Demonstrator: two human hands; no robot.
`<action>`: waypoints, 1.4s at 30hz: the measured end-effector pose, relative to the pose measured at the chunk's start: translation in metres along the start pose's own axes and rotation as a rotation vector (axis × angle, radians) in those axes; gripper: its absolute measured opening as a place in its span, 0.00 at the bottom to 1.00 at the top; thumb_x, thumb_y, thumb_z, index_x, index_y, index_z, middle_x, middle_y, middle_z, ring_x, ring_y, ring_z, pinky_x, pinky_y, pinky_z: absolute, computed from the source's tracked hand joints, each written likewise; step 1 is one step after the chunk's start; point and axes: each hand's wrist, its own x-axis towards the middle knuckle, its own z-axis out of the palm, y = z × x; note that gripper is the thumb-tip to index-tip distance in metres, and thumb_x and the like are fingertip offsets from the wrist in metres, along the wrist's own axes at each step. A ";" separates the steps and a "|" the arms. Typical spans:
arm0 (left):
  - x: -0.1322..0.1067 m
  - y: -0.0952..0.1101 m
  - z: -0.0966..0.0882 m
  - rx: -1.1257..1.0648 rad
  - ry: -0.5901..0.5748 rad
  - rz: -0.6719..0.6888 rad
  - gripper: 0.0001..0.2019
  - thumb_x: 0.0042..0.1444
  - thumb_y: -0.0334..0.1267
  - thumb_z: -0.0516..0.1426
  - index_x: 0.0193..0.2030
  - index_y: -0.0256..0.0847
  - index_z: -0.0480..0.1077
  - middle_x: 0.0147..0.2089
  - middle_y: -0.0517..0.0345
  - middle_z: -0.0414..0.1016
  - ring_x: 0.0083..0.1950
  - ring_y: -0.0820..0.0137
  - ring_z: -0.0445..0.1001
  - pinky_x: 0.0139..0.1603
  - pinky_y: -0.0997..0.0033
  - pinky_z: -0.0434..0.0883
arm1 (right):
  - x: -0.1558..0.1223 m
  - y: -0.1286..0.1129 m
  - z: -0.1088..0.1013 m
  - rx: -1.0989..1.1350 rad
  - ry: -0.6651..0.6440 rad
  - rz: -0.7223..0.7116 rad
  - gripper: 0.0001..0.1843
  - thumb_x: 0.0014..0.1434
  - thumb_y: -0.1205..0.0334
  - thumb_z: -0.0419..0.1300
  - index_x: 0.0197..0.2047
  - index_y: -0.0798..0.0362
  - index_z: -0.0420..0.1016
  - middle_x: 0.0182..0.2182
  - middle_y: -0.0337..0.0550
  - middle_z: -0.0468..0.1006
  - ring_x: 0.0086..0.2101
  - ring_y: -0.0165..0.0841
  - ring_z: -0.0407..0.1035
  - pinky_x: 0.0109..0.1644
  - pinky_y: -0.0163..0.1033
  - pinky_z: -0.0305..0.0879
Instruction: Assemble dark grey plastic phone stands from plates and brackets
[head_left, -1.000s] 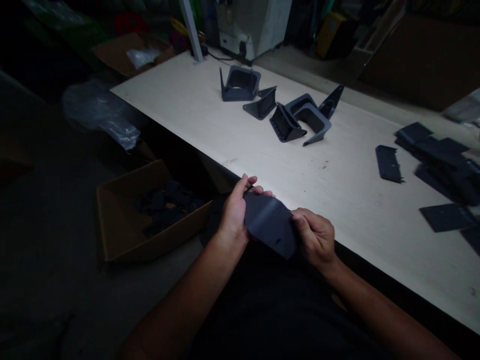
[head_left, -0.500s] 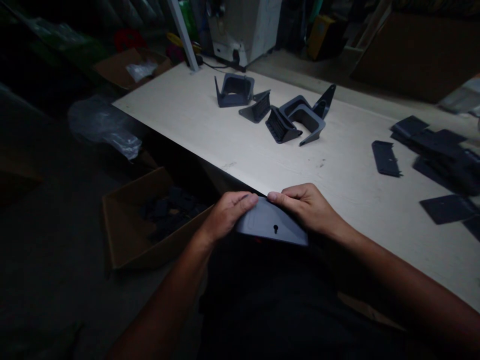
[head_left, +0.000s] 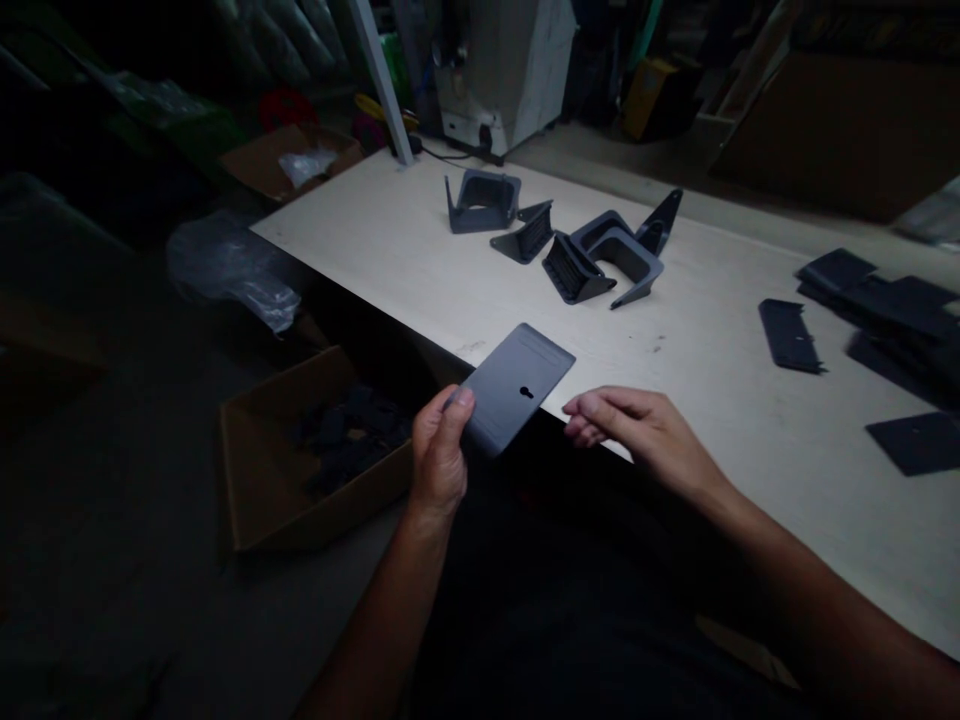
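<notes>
One slotted plate in left hand, right hand open beside.

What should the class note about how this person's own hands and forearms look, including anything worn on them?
The bare left hand and bare right hand wear no gloves, and no ring or watch shows. The left forearm and right forearm show no sleeve. A dark garment lies in shadow below.

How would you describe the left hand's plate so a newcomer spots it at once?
At the near edge of the pale table, find the left hand. It holds a dark grey plate with a keyhole-shaped slot, unlike the angled brackets beyond.
</notes>
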 end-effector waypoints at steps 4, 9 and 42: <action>-0.008 -0.003 -0.003 0.142 -0.192 -0.072 0.18 0.61 0.52 0.66 0.30 0.40 0.71 0.27 0.62 0.65 0.30 0.72 0.61 0.33 0.73 0.60 | -0.004 0.010 0.029 0.393 -0.149 0.225 0.25 0.60 0.40 0.71 0.40 0.58 0.82 0.35 0.50 0.84 0.33 0.36 0.79 0.41 0.39 0.76; -0.005 -0.009 -0.014 -0.053 -0.276 -0.155 0.22 0.63 0.59 0.59 0.46 0.40 0.77 0.37 0.53 0.79 0.36 0.64 0.76 0.38 0.70 0.69 | -0.010 0.014 0.039 0.300 -0.208 0.108 0.19 0.62 0.48 0.71 0.45 0.56 0.82 0.39 0.46 0.84 0.40 0.38 0.78 0.50 0.41 0.74; -0.009 -0.004 0.021 -0.540 0.065 -0.487 0.09 0.57 0.41 0.58 0.40 0.39 0.72 0.32 0.52 0.80 0.39 0.60 0.81 0.47 0.61 0.76 | -0.014 0.039 0.028 -0.203 -0.228 -0.146 0.15 0.72 0.50 0.61 0.49 0.50 0.83 0.43 0.42 0.83 0.47 0.37 0.76 0.53 0.37 0.68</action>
